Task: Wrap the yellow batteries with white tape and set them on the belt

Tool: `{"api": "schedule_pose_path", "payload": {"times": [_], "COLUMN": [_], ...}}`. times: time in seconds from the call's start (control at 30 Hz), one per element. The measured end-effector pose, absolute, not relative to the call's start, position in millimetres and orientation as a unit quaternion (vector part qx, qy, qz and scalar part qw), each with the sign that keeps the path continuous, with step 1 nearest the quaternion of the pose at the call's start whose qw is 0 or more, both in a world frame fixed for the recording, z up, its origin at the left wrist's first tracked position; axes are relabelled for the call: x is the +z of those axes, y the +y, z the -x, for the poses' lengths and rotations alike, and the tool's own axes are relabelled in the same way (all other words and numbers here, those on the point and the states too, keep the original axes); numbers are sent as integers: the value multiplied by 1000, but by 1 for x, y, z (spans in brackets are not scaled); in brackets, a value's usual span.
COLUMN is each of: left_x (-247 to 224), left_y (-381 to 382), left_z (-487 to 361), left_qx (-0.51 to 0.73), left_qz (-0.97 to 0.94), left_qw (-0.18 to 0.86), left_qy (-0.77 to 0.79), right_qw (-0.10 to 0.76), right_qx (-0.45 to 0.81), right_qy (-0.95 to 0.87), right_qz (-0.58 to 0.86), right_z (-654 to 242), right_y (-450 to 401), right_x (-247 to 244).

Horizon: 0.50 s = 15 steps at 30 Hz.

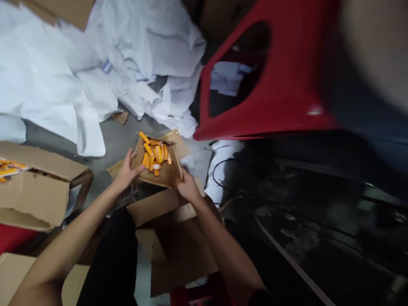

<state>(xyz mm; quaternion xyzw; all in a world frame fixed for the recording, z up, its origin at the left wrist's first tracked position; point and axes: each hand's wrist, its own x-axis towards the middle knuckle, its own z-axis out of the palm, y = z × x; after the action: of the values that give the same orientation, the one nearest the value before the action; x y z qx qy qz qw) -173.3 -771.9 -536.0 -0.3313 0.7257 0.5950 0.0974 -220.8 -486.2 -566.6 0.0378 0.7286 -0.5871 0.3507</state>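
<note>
A small open cardboard box (165,177) hangs over the floor in the middle of the head view, tilted so that its inside shows. Several orange pieces (156,154) lie in a heap in it. My left hand (127,172) grips the box's left side, thumb over the edge near the orange pieces. On the right side, my right hand (188,187) is closed round the lower right corner; some of its fingers are hidden. Just below the hands, a larger open cardboard box (185,250) stands between my legs, with flaps raised.
On the left is another cardboard box (35,195) holding orange items (11,168). White sacks (137,51) cover the floor at the top. A red plastic chair (287,85) and part of a person (366,85) are at the right. A thin black cable loop lies near the centre.
</note>
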Motion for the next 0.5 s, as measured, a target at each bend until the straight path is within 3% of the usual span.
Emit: {"api": "schedule_pose_path", "payload": {"times": [0.17, 0.3, 0.5], "left_x": [-471, -386, -270], "left_y": [-732, -683, -638], "left_z": [167, 139, 110], "left_qx": [598, 670, 661], "left_qz": [428, 345, 329], "left_qw": [120, 192, 176], "left_qy": [667, 630, 651], "right_qw": [368, 292, 190], "right_qx": [-627, -641, -627], "right_qy": [682, 707, 754], "right_qz": [-77, -67, 53], "right_z": [167, 120, 64], "right_y": [-434, -387, -329], "right_x": [-480, -408, -276]}}
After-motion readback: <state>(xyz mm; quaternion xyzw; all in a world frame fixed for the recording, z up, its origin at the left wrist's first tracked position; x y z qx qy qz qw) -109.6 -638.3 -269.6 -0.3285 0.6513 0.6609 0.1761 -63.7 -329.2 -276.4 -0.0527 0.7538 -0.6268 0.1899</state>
